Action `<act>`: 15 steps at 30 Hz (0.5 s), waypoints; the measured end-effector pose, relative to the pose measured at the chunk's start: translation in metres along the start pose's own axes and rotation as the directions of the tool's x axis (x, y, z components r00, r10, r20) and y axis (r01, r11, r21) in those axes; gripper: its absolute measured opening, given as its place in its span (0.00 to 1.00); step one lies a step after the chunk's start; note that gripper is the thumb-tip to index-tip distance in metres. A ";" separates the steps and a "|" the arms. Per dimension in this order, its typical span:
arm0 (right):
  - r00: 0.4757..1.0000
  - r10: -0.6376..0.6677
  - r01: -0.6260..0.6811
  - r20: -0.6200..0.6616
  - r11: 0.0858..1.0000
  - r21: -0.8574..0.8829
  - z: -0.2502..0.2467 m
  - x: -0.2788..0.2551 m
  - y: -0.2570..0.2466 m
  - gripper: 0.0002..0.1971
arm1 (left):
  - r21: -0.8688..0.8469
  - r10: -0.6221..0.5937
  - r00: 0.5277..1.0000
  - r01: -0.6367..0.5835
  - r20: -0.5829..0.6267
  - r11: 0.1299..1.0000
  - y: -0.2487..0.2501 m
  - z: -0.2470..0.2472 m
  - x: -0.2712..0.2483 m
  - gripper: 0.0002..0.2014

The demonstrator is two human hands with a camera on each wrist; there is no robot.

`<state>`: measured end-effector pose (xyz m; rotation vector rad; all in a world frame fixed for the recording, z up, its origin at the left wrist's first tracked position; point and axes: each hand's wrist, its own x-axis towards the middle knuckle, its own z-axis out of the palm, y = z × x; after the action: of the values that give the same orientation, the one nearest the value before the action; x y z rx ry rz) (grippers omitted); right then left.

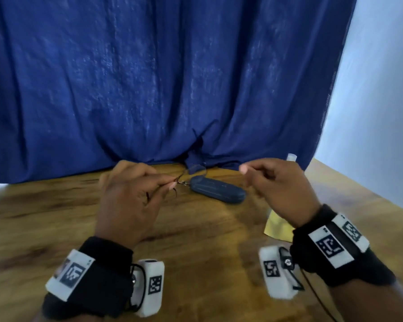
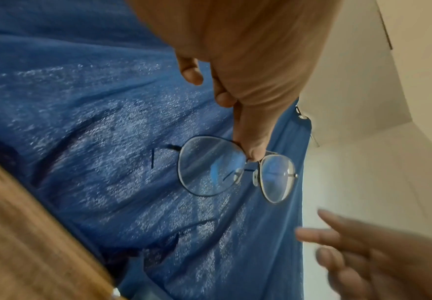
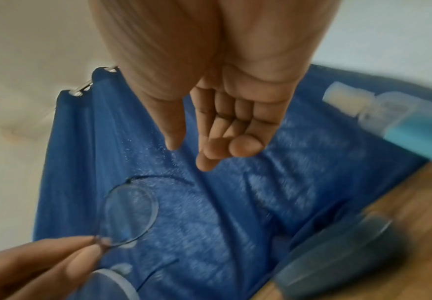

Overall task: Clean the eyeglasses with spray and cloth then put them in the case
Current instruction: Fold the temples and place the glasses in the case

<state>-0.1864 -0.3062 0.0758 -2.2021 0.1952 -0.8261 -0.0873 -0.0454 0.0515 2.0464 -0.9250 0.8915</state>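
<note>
Nearest: black wrist bands on both wrists, carrying white blocks printed with black square code patterns; no readable words.

On the wooden table, near its right edge: yellow cloth, partly hidden under the right wrist.

Above the middle of the table: left hand raised, thumb and forefinger pinching the eyeglasses at the bridge, remaining fingers curled. Thin metal frame, round lenses, clear nose pads. No brand mark legible.

Right hand raised beside it, well apart from the glasses, holding nothing; fingers loosely curled, thumb close to the forefinger.

Further back, towards the far edge: dark blue case, closed, lying flat. Writing on it too blurred to read.

Far right corner: clear spray bottle, white cap, blue label, blurred and unreadable.

Behind: blue curtain, pale wall.
</note>
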 end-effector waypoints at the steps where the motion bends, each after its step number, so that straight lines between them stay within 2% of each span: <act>1: 0.999 0.016 -0.022 0.045 0.990 0.137 0.016 0.006 -0.010 0.13 | 0.051 0.038 0.999 -0.037 -0.017 0.998 -0.001 -0.002 0.001 0.06; 4: 0.991 0.070 -0.106 0.113 0.927 0.359 0.055 0.017 -0.032 0.16 | 0.186 0.105 0.994 -0.096 -0.039 0.978 -0.005 -0.006 0.000 0.05; 9: 0.994 0.061 -0.095 0.088 0.884 0.458 0.082 0.029 -0.028 0.10 | 0.280 0.142 0.989 -0.127 -0.032 0.951 -0.012 -0.004 0.000 0.04; 15: 0.960 0.160 -0.268 0.231 0.767 0.583 0.090 0.027 -0.009 0.10 | 0.290 0.107 0.994 -0.108 0.017 0.951 -0.009 -0.003 0.000 0.04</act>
<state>-0.1110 -0.2555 0.0503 -1.5810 0.0764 -0.4749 -0.0808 -0.0389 0.0505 2.2593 -0.9599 1.1429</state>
